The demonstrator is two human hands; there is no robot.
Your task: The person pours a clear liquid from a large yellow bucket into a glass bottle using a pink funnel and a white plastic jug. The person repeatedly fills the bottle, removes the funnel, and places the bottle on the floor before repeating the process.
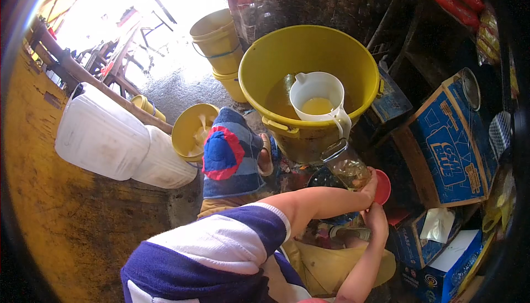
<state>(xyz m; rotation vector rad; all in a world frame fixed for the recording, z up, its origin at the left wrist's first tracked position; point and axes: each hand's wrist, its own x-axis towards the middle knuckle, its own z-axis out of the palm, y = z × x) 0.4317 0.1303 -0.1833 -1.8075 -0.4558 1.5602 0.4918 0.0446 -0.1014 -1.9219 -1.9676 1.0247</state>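
A clear glass jar (348,166) leans with its mouth towards the yellow tub, some pale yellow liquid inside. My left hand (368,185) grips it near its lower end. Close below, my right hand (376,217) meets the lower edge of a red plastic cup or bowl (383,189); my left hand partly covers that vessel, and the right hand's grip is unclear. Beyond the jar stands the large yellow tub (265,67) with amber liquid in the bottom. A white plastic pitcher (316,87), holding yellow liquid, sits inside with its handle over the tub's rim.
Stacked yellow buckets (219,42) stand left of the tub. Another yellow bucket (182,133) is beside my denim-patched knee (227,150). White jerrycans (103,133) line the left wall. Blue cardboard boxes (455,145) crowd the right side. A dark basin (321,176) lies under my arm.
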